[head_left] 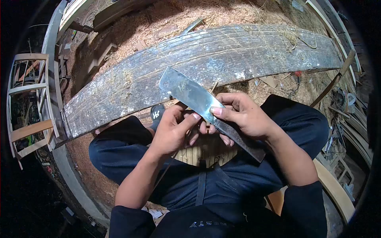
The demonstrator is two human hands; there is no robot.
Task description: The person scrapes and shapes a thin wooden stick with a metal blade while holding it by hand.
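Note:
A broad knife (187,92) with a shiny blade and a dark, narrower handle end lies diagonally in front of me, its wide tip toward the upper left. My right hand (240,115) grips it near where blade meets handle, thumb flat on the metal and fingers curled beneath. Close against the blade's lower edge, my left hand (174,129) is closed, thumb pressed to fingers. A thin strip (164,171) runs down past the left wrist and seems to be pinched there; the blade hides part of it. Both hands are above my lap.
A long, worn wooden plank (166,65) curves across in front of my crossed legs. Wooden frames (29,89) stand at the left. Shavings (222,16) cover the ground. On the right are a leaning stick (335,81) and a pile of long strips (359,135).

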